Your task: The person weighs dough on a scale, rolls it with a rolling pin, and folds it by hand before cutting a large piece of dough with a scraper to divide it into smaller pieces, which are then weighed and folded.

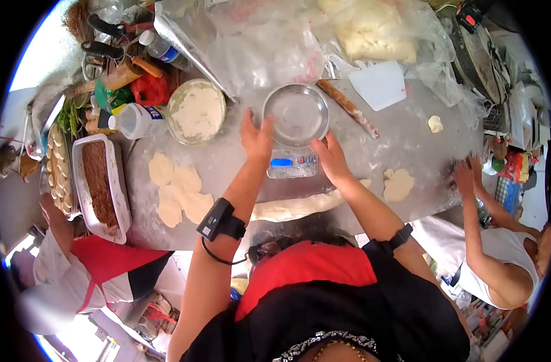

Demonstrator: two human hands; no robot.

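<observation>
A round metal pan (296,114) sits on a kitchen scale (292,170) with a blue display, in the middle of the table. My left hand (255,137) is at the pan's left side, fingers apart, its thumb by the rim. At the lower right rim is my right hand (332,158), its fingers also apart and close to or touching the pan; exact contact is hard to tell. A long strip of dough (296,207) lies along the near table edge, partly under my right forearm.
Flattened dough rounds (182,192) lie left, another dough piece (398,184) right. Around the pan are a flour bowl (196,112), rolling pin (348,108) and white scraper (379,84). A filling tray (99,184) stands left. Co-workers are at both sides, one with hands (466,175) at the right edge.
</observation>
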